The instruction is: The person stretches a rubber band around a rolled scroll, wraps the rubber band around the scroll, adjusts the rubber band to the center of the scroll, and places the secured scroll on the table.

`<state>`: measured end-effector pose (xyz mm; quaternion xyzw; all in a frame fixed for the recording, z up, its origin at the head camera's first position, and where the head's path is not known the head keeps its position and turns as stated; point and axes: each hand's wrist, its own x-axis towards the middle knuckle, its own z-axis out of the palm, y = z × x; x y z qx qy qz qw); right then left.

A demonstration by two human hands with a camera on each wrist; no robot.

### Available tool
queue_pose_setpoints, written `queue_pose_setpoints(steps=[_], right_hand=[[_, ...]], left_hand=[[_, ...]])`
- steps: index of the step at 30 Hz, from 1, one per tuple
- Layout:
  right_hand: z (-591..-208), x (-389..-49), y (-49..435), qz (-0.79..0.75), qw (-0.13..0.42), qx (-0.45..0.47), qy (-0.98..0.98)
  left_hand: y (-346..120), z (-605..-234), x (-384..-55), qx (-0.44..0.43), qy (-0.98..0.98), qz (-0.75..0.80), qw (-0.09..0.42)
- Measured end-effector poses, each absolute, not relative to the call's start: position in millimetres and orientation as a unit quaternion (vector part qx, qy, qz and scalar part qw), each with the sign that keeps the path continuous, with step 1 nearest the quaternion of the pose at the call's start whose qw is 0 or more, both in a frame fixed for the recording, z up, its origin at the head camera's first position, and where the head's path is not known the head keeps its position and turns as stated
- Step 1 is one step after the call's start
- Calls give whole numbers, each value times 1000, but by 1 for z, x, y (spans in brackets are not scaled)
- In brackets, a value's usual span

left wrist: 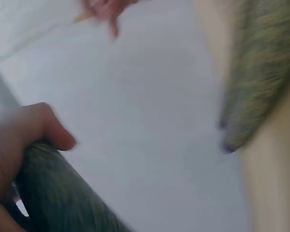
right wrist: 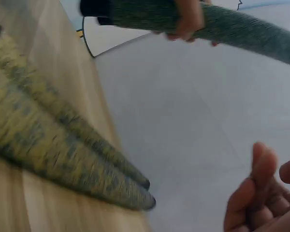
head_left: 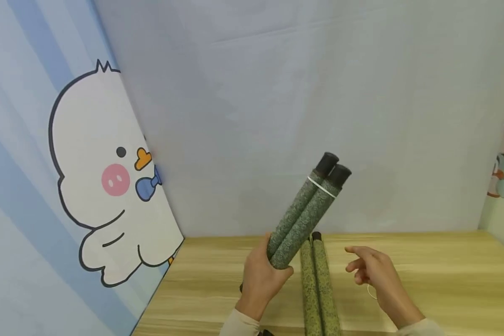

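Observation:
My left hand (head_left: 264,275) grips a pair of dark green patterned scrolls (head_left: 304,219) with black end knobs, raised at a slant above the table. A white elastic band (head_left: 321,186) goes round both near their upper ends. In the right wrist view the fingers of the left hand wrap round the scrolls' middle. Two yellow-green scrolls (head_left: 321,284) lie side by side on the table between the hands. To their right hovers my right hand (head_left: 371,270), index finger reaching forward, other fingers loosely curled, nothing seen in it.
The table (head_left: 437,275) has a light wood grain. A thin pale loop (head_left: 371,292) shows by the right wrist. Behind the table hangs a plain grey cloth (head_left: 319,93); a cartoon-duck curtain (head_left: 92,154) slopes along the left. Part of a black object (head_left: 267,333) shows at the bottom edge.

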<state>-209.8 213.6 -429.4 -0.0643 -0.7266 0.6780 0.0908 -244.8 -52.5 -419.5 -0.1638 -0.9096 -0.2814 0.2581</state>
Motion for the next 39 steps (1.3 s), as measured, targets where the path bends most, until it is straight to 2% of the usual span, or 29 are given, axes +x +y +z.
queue_pose_setpoints(steps=[2,5,8,9,11,13,18,22,26,33,39], right_hand=[[-437,-205,218,675,101,-46,-729],[-433,-196,224,600,236,21,-764],[-412,-196,232,437,389,135,-799],[-404,-195,238,365,427,160,-812],[-390,-200,246,238,460,211,-829],[-381,-207,254,135,424,247,-861],[-384,-222,263,-18,267,272,-924],[-391,-227,263,-35,203,275,-939],[-397,-228,262,-9,150,293,-944],[-403,-226,252,45,124,329,-935],[-409,-222,231,31,108,349,-930]], left_hand=[[-53,-409,-248,-167,-909,-265,273],[-57,-398,-254,-186,-913,-169,321],[-63,-396,-264,-211,-911,-112,337],[-62,-397,-266,-221,-910,-103,335],[-68,-396,-268,-235,-910,-75,332],[-72,-395,-271,-254,-909,-53,325],[-76,-399,-274,-303,-919,-20,253],[-74,-408,-273,-318,-927,-13,197],[-73,-414,-270,-320,-932,-8,168],[-69,-416,-263,-324,-929,2,176],[-67,-419,-259,-355,-917,-9,183]])
